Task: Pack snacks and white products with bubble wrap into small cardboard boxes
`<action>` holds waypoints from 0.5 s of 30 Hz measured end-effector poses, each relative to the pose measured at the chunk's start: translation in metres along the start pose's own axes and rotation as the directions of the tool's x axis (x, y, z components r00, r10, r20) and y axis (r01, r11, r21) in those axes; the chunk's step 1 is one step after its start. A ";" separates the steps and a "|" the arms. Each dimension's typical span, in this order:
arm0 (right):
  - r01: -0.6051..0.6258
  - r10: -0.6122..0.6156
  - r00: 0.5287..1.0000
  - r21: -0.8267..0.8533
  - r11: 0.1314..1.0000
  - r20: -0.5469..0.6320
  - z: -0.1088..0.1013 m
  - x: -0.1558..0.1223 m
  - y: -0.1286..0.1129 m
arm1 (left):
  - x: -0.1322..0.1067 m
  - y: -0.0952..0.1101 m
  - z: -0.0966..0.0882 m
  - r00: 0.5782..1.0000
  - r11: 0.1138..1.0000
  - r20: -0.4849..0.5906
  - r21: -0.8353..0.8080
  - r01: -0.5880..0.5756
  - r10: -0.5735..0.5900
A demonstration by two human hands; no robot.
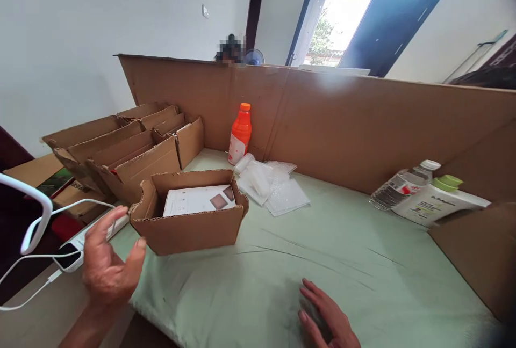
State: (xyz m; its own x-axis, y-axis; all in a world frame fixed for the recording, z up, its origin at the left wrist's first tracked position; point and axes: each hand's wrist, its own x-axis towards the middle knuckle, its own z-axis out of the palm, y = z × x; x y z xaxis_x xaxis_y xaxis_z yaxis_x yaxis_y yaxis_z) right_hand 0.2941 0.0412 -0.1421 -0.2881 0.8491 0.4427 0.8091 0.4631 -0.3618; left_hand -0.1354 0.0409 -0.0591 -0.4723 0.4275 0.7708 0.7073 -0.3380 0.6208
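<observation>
My left hand (110, 262) is raised at the left edge of the table, thumb and fingers apart, with nothing in it. Just right of it stands an open cardboard box (193, 235), and inside lies a white box (191, 203) with dark square pictures on its face. Whether my fingertips touch the cardboard, I cannot tell. Low in the view, my right hand (328, 318) hovers over or rests on the green cloth (258, 289), fingers spread and holding nothing. Behind the cardboard box lie clear bubble-wrap bags (268, 181).
Cardboard bins (141, 162) stand at the left. An orange bottle (241, 133) is against the cardboard wall (342, 117). At right, a clear plastic bottle (403, 184) and a white bottle with green cap (431, 203) lean. White cables (28, 256) and a power strip (116, 224) are at left.
</observation>
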 end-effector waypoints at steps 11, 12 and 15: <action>-0.239 -0.007 0.925 0.598 0.765 0.379 0.060 0.157 -0.102 | -0.040 -0.028 0.017 0.667 0.686 0.393 -0.114 0.718 -0.633; -0.248 -0.017 0.922 0.626 0.739 0.386 0.065 0.159 -0.102 | -0.039 -0.027 0.019 0.663 0.685 0.392 -0.107 0.721 -0.637; -0.252 0.024 0.940 0.644 0.723 0.340 0.062 0.145 -0.094 | -0.043 -0.016 0.028 0.635 0.656 0.446 -0.131 0.744 -0.631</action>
State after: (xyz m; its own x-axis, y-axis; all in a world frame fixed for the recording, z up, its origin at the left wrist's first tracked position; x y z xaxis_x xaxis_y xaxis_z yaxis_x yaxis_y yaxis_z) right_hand 0.1445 0.1362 -0.0953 -0.4253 0.8959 0.1284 0.3275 0.2846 -0.9010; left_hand -0.1119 0.0510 -0.1062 -0.5119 0.8583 0.0339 0.0434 -0.0136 0.9990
